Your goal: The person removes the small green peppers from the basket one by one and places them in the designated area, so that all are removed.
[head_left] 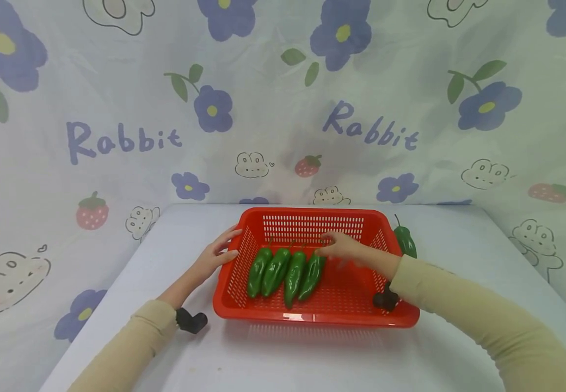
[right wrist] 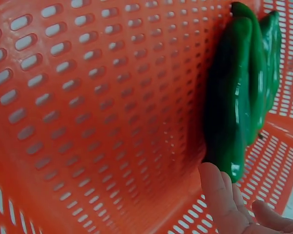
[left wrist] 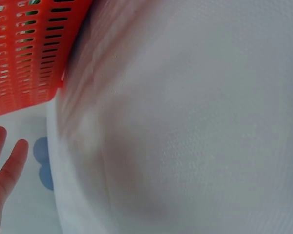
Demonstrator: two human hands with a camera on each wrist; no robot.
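A red plastic basket with slotted walls stands on the white table. Several long green peppers lie side by side in its left half, stems toward the far wall. My right hand reaches into the basket at the stem end of the rightmost pepper. In the right wrist view its fingertips touch the end of that pepper, the fingers fairly straight. My left hand is at the basket's left rim, fingers spread and extended; the left wrist view catches only two fingers.
Another green pepper lies on the table just beyond the basket's right wall, partly hidden. A patterned cloth with flowers and rabbits hangs behind the table. Each wrist carries a black camera mount.
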